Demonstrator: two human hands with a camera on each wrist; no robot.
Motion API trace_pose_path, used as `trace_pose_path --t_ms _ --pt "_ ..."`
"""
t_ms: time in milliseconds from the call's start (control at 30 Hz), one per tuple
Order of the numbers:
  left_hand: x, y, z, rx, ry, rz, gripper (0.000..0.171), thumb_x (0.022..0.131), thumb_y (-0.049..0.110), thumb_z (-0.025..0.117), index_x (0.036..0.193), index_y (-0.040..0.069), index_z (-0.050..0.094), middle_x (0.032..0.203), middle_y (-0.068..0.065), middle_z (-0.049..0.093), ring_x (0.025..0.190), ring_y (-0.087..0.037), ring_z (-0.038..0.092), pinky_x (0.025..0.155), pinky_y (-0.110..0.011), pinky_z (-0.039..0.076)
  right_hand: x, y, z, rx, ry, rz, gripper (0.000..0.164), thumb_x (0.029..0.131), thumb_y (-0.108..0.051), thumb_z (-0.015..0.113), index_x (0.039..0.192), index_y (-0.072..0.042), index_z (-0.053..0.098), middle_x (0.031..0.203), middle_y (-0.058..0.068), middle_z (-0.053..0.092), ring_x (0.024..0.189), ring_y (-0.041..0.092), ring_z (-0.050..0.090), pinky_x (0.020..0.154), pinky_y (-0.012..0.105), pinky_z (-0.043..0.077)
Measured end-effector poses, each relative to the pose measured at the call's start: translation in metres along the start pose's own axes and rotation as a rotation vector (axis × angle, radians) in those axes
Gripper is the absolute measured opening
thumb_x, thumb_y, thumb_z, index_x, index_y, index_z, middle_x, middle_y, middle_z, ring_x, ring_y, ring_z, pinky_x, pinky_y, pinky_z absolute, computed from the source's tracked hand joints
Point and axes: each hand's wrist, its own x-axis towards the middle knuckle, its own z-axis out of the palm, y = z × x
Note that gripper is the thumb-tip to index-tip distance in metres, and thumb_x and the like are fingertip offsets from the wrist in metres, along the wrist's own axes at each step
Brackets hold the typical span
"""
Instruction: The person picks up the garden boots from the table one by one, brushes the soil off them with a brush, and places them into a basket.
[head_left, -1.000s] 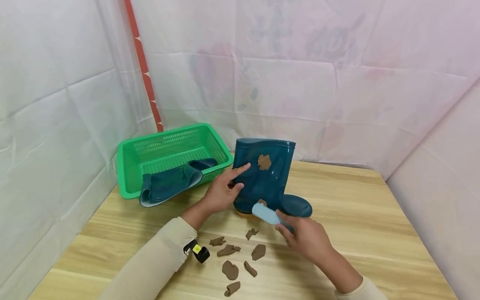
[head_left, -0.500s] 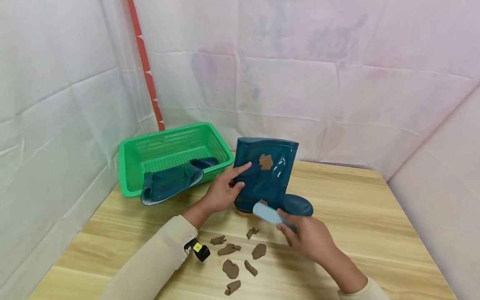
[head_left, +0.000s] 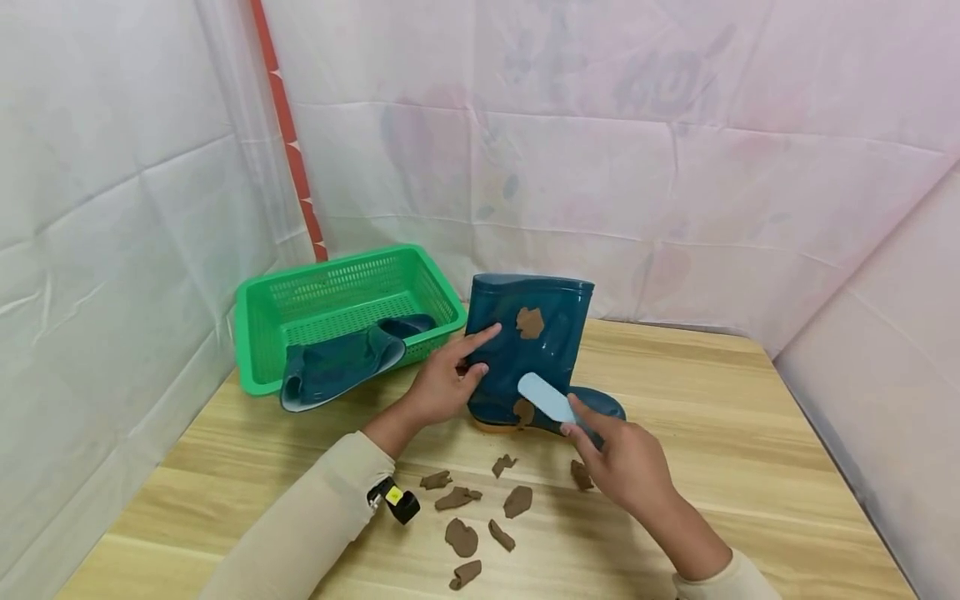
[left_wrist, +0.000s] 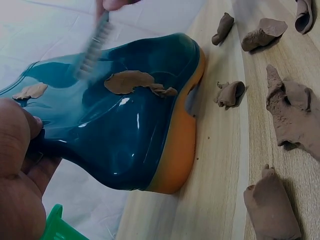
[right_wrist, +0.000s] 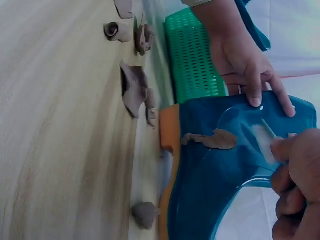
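A dark blue rain boot (head_left: 551, 358) with an orange sole (left_wrist: 181, 145) stands upright on the table. My left hand (head_left: 441, 383) grips the back edge of its shaft, thumb and forefinger on the near face. Two brown clay-like patches stick to the boot: an upper patch (head_left: 530, 322) on the shaft and a lower patch (head_left: 523, 412) near the heel, ragged toward the sole. My right hand (head_left: 628, 467) holds a light blue brush (head_left: 546, 398) by its handle, its head over the lower shaft between the patches. The brush (left_wrist: 94, 50) has bristles facing the boot, blurred in the left wrist view.
Several brown pieces lie on the wooden table (head_left: 697, 400), among them a round piece (head_left: 461, 538) in front and a lump (head_left: 581, 475) beside my right hand. At the left, a green basket (head_left: 258, 333) holds another blue boot (head_left: 337, 362), its shaft over the rim.
The brush has moved up and slightly right, from over the lower patch to above it, exposing that patch. A brown lump near my right hand has come into view. My left hand stays put.
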Motion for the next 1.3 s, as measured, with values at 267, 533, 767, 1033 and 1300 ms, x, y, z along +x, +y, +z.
trace_pose_path --t_ms 267,533,767,1033,1300 --pt "0.0 -0.0007 -0.0006 0.009 -0.002 0.011 0.059 0.104 0.009 0.06 0.158 0.028 0.044 0.157 -0.008 0.043 0.054 -0.008 0.033 0.059 -0.029 0.04 -0.0007 -0.0005 0.0022 0.038 -0.08 -0.016 0.043 0.099 -0.032 0.071 0.137 -0.013 0.068 0.055 -0.017 0.048 0.042 -0.001 0.032 0.041 0.024 0.031" --pt "-0.0006 0.0003 0.0002 0.013 -0.004 0.002 0.058 0.105 0.009 0.06 0.157 0.027 0.045 0.151 -0.009 0.048 0.053 -0.01 0.035 0.058 -0.029 0.04 -0.0005 -0.0023 0.0019 0.046 -0.17 0.028 0.044 0.101 -0.035 0.067 0.139 -0.014 0.066 0.053 -0.019 0.04 0.043 0.001 0.034 0.043 0.025 0.032" --pt "0.0003 0.0004 0.0005 0.009 0.0 0.017 0.058 0.105 0.01 0.06 0.158 0.027 0.045 0.153 -0.009 0.047 0.052 -0.011 0.033 0.057 -0.029 0.039 0.0 -0.0006 0.0003 0.028 -0.064 0.031 0.043 0.101 -0.034 0.068 0.139 -0.014 0.066 0.05 -0.017 0.037 0.041 0.003 0.029 0.041 0.026 0.029" --pt "0.001 -0.0004 -0.0006 -0.001 0.0 0.015 0.058 0.105 0.01 0.059 0.158 0.029 0.044 0.155 -0.009 0.045 0.052 -0.011 0.034 0.057 -0.029 0.039 0.0003 -0.0021 0.0002 0.039 -0.025 0.008 0.042 0.1 -0.033 0.069 0.138 -0.014 0.068 0.049 -0.017 0.035 0.04 0.002 0.029 0.04 0.026 0.028" --pt "0.0006 -0.0005 -0.0018 -0.006 -0.006 0.021 0.058 0.105 0.011 0.059 0.158 0.028 0.044 0.152 -0.01 0.048 0.051 -0.01 0.036 0.056 -0.029 0.041 0.0015 -0.0017 0.0019 0.032 -0.141 0.006 0.043 0.1 -0.034 0.069 0.138 -0.014 0.068 0.055 -0.019 0.043 0.044 0.0 0.035 0.042 0.025 0.032"
